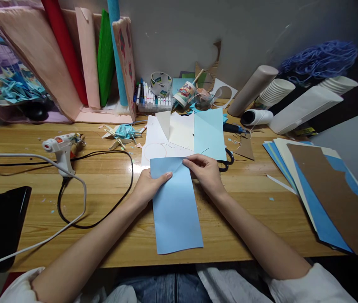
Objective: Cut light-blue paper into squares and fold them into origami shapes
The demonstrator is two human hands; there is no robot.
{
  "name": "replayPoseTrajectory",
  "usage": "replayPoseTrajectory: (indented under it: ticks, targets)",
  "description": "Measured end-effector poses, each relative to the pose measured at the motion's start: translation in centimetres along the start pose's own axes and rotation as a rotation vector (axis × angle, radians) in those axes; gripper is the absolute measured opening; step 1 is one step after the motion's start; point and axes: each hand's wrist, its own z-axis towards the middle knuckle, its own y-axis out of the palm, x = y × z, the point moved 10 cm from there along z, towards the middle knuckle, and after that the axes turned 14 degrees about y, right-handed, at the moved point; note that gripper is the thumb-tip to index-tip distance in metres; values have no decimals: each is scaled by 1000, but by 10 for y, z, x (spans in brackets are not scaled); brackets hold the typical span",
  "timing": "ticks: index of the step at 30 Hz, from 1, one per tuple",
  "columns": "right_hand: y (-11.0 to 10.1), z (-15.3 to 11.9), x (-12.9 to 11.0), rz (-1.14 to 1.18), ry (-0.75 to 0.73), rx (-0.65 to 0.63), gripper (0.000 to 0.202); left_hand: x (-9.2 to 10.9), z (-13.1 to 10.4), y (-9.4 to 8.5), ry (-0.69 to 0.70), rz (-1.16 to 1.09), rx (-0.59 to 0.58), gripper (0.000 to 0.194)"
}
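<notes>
The blue paper strip (179,210) is held in front of the person, above the near part of the wooden counter (239,231), its long sides running away from the body. The left hand (149,185) has closed lightly on its left edge, thumb flat on top and the other fingers hidden beneath, a grip that seems meant to steady the sheet without creasing it. The right hand (204,170) pinches the far right corner between thumb and forefinger, likely for finer control there; a faint diagonal line runs from that corner towards the left thumb. I can't tell whether the near end touches the wood.

Just beyond, a pale blue sheet (210,130) overlaps white paper (153,139), and dark scissors (231,158) poke out beside it, handles towards the person, presumably for easy reach. The glue gun (62,147) stands off to the left, perhaps to keep it and its looping black cable (131,172) away from the paper. Stacked card (333,189) sits well apart on the right.
</notes>
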Motion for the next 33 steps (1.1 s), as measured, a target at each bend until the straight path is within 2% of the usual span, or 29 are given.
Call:
replayPoseTrajectory:
  ticks: [8, 14, 17, 20, 23, 26, 29, 33]
  targets:
    - [-11, 6, 0, 0, 4, 36, 19, 3, -3, 15, -32, -1, -188, 45]
    - [-15, 11, 2, 4, 32, 23, 19, 11, -5, 20, -58, -96, -299, 36]
    - [-11, 9, -2, -26, 6, -22, 19, 21, -2, 14, -23, -82, -295, 45]
    - [-3, 5, -5, -75, -36, -72, 16, 30, 3, 4, 66, 83, -267, 54]
    - [2, 2, -5, -105, -54, -89, 15, 32, 7, -2, 131, 264, -259, 41]
    - [3, 2, -5, -120, -65, -87, 16, 32, 9, 1, 175, 317, -294, 20]
    - [2, 3, -5, -130, -63, -88, 16, 30, 9, 3, 162, 311, -314, 21]
    - [2, 4, -5, -111, -55, -95, 17, 22, 10, 1, 77, 227, -275, 26]
